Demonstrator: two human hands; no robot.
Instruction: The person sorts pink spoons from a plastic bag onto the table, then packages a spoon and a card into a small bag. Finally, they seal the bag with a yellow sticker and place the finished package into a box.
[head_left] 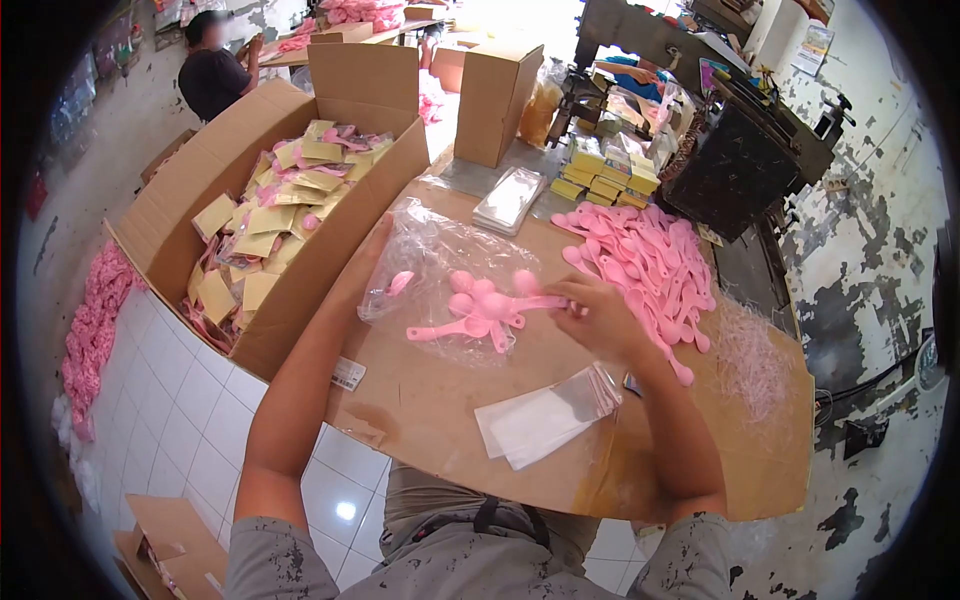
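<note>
My right hand (590,310) pinches the handle of a pink spoon (530,303) over a small group of pink spoons (478,325). These spoons lie on and beside a clear plastic bag (420,240) on the cardboard-covered table (420,400). At the bag's left edge is my left hand (378,250), mostly hidden beside the box wall, so its fingers do not show clearly. A large pile of pink spoons (645,265) lies right of my right hand. Nearer my body are flat clear sleeves (548,415).
An open carton (385,165) of yellow-carded packets (270,220) stands left. Behind the spoons are stacked sleeves (510,198), yellow packs (600,175) and a dark machine (735,155). Shredded pink-white strands (750,360) lie right. A person (212,70) is at the back left.
</note>
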